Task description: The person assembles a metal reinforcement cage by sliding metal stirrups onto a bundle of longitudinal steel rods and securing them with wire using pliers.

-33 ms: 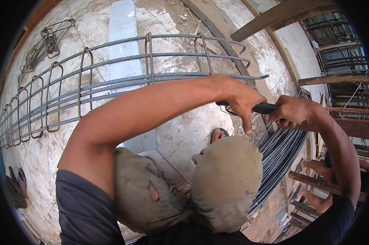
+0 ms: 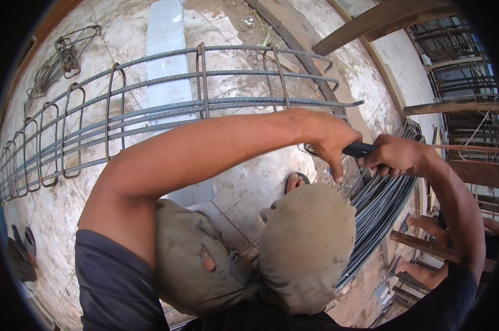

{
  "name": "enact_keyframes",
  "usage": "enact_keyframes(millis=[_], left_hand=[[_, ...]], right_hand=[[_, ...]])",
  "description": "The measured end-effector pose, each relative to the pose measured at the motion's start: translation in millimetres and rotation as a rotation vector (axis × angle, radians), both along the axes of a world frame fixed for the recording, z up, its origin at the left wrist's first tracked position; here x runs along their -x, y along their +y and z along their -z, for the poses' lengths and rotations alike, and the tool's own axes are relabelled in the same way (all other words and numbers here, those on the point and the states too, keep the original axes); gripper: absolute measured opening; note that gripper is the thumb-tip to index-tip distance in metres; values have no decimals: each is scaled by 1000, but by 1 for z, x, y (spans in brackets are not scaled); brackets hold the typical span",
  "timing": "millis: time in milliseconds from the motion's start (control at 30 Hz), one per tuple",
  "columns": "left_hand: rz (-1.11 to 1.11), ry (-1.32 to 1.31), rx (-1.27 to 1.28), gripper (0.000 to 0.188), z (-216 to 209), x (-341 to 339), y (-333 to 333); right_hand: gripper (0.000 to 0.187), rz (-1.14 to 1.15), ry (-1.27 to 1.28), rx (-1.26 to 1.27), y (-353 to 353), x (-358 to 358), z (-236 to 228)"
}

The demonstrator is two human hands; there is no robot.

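My right hand (image 2: 396, 154) is closed round one end of a black bar-like handle (image 2: 358, 149). My left hand (image 2: 335, 139) wraps over the handle's other end, its thumb pointing down; the palm side is hidden. Thin dark wire (image 2: 307, 149) shows beside my left wrist. Both hands are just past the near right end of a rebar cage (image 2: 205, 77), made of long ribbed bars with bent square stirrups. Below my right hand lies a bundle of long dark rods (image 2: 379, 209).
Loose stirrups (image 2: 67, 55) lie on the stained tile floor at the far left. A pale board (image 2: 166, 33) runs under the cage. Wooden beams (image 2: 385, 22) and stacked bars stand at the right, where another person's bare legs (image 2: 426, 270) show. A sandalled foot (image 2: 30, 240) is at the left edge.
Both hands have dropped slightly in the picture together with the black handle. My left forearm has lowered a little from the cage's nearest bars. The cage has not moved.
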State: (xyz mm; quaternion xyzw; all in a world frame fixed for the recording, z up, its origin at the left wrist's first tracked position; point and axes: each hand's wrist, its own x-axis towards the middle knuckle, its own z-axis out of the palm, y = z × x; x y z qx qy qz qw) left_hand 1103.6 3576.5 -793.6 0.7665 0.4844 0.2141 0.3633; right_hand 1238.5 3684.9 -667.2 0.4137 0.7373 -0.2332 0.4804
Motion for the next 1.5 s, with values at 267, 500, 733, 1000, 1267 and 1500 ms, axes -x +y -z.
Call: enact_keyframes(millis=[267, 500, 733, 1000, 1267, 1500], left_hand=[[-133, 351, -713, 76, 72, -75, -22], [34, 154, -371, 54, 71, -66, -12], [7, 170, -139, 58, 60, -72, 16], [-530, -85, -570, 68, 7, 35, 13], [-143, 109, -154, 63, 17, 25, -7], [95, 320, 78, 29, 48, -31, 4]], right_hand=[[34, 963, 133, 499, -39, -102, 73], [48, 167, 695, -205, -74, -121, 96], [64, -418, 737, -1007, -81, -134, 145], [38, 335, 745, -291, -78, -146, 179], [37, 462, 800, -75, -84, -145, 172], [36, 380, 735, -145, -70, -155, 192]])
